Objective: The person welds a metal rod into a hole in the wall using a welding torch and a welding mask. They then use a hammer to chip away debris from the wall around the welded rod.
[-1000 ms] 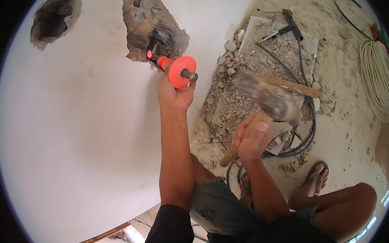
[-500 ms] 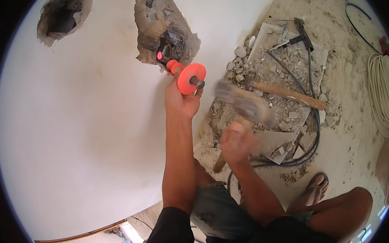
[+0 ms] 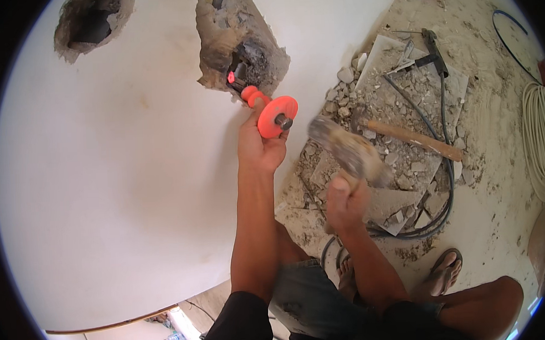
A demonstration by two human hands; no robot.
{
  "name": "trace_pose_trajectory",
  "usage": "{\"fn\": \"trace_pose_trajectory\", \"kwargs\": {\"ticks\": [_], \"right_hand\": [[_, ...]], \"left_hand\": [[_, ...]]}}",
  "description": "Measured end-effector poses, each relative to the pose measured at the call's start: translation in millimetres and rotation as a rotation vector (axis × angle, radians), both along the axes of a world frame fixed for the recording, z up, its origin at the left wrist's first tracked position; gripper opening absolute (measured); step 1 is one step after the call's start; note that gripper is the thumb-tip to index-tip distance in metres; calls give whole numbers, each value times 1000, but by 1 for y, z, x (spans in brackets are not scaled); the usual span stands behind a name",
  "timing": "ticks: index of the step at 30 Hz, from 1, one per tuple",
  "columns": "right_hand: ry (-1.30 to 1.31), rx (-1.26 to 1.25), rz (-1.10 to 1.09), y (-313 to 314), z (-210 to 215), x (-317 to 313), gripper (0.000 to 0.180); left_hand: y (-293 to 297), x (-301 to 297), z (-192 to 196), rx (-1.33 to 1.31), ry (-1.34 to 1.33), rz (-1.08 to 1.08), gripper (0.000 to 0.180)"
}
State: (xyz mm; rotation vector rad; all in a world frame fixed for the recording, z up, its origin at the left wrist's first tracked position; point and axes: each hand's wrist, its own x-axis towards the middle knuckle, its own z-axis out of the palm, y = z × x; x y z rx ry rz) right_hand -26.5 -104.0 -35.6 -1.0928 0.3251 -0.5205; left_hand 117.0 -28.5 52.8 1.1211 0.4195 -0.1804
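My left hand (image 3: 261,147) is wrapped round the grip of a cold chisel with an orange hand guard (image 3: 272,118). The chisel's tip reaches into the lower part of a rough hole (image 3: 224,41) broken into the white wall, and its steel struck end faces right. In my right hand (image 3: 347,208) is a short-handled club hammer (image 3: 351,151), its head smeared by motion. That head hangs a short distance right of the chisel's struck end, apart from it.
Rubble (image 3: 400,167) lies over a pale board on the floor, with a wooden-handled tool (image 3: 414,139) on top. Behind it rests a black tool (image 3: 433,53) with a looping cable. A second wall hole (image 3: 90,23) is upper left; a cable coil (image 3: 540,137) lies far right.
The club hammer and my right hand have shifted slightly right and down in the picture. The whole view has also moved a little; my left hand still grips the chisel at the hole.
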Motion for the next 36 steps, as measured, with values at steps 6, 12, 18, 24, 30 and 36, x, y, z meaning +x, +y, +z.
{"fn": "trace_pose_trajectory", "kwargs": {"ticks": [6, 12, 18, 24, 30, 36], "right_hand": [[196, -115, 42, -17, 18, 10, 24], [415, 75, -162, -139, 6, 0, 24], [1225, -443, -272, -257, -25, -23, 69], [1428, -653, -480, -271, -90, -56, 53], [1511, -855, -275, -280, -98, -53, 43], [1536, -822, -29, -311, -135, -43, 48]], "left_hand": [[-4, 2, 0, -179, 85, -223, 17], [-18, 5, -5, -387, 192, 24, 11], [-43, 2, -7, -417, 182, 367, 6], [-33, 6, 0, -281, 206, 235, 13], [-5, 9, -19, -260, 76, -225, 22], [6, 13, -28, -702, 6, -384, 26]]}}
